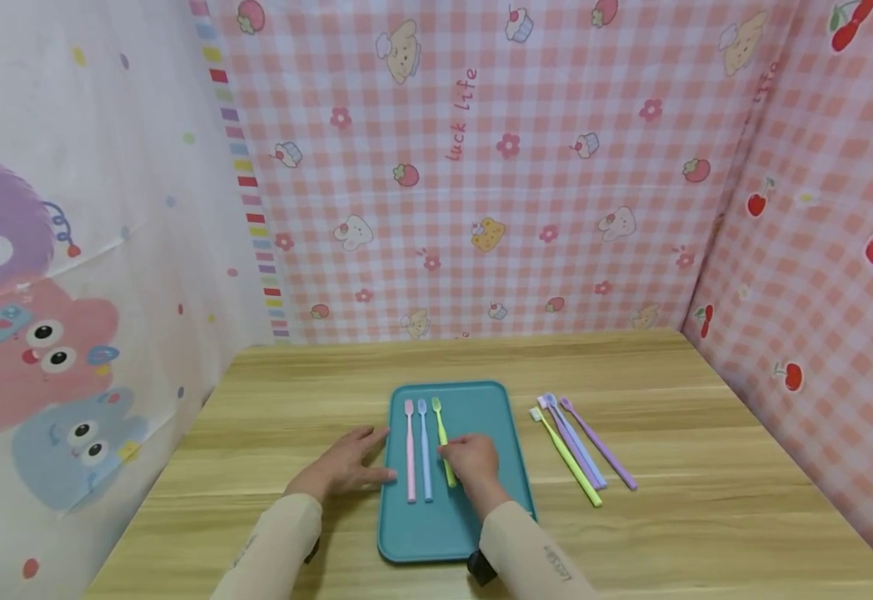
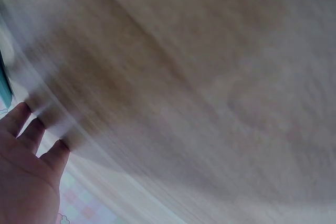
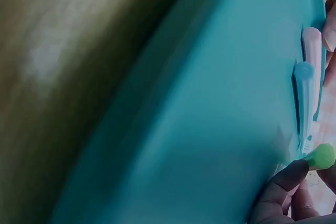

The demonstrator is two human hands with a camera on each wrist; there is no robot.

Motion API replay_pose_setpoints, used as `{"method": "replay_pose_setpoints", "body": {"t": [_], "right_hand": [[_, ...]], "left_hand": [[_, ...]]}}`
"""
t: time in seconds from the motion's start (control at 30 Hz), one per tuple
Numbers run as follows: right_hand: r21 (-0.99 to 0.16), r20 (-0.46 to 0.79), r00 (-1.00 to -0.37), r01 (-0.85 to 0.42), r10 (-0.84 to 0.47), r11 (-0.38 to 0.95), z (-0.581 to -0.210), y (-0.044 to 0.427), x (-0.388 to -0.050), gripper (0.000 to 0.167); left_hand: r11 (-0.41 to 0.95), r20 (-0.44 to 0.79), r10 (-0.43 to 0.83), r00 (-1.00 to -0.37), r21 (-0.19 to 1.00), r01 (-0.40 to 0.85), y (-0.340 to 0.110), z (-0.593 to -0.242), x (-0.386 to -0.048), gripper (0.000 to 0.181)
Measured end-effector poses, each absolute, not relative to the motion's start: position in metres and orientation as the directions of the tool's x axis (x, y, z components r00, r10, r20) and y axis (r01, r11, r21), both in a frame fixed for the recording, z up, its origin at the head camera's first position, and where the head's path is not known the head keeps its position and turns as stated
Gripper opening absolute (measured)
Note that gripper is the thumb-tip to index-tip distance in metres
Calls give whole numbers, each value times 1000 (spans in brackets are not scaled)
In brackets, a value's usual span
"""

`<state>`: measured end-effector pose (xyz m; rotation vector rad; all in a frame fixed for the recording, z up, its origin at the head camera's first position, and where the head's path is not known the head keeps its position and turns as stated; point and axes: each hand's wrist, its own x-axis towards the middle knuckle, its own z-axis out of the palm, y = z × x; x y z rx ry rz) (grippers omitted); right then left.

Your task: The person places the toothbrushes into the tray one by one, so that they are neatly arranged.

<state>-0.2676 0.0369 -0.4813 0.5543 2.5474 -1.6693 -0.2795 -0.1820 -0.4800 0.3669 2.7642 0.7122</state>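
Observation:
On a teal tray point(image 1: 436, 533) lie a pink toothbrush point(image 1: 410, 458) and a blue toothbrush point(image 1: 425, 454), side by side with heads toward the back. To their right, my right hand point(image 1: 474, 462) pinches a green toothbrush point(image 1: 440, 425) by its handle over the tray. The right wrist view shows the end of the green handle point(image 3: 321, 157) between thumb and fingers. My left hand point(image 1: 346, 462) has its fingers spread at the tray's left edge, thumb and a fingertip touching or close to the rim.
Right of the tray, on the wooden table point(image 1: 661, 533), several toothbrushes lie in a loose group: a green one point(image 1: 571, 458), a purple one point(image 1: 601, 446) and blue and purple ones between them. Patterned cloth walls point(image 1: 526, 192) border the table's back and sides.

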Motion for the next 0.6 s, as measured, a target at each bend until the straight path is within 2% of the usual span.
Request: {"method": "replay_pose_setpoints", "body": {"t": [0.4, 0.6], "right_hand": [[-800, -156, -961, 258, 227, 541, -473, 35, -260, 10], [-794, -156, -963, 254, 218, 553, -472, 34, -259, 11]], "left_hand": [[855, -200, 296, -934, 491, 166, -182, -484, -283, 85], [853, -199, 295, -935, 495, 165, -183, -485, -283, 86]]}}
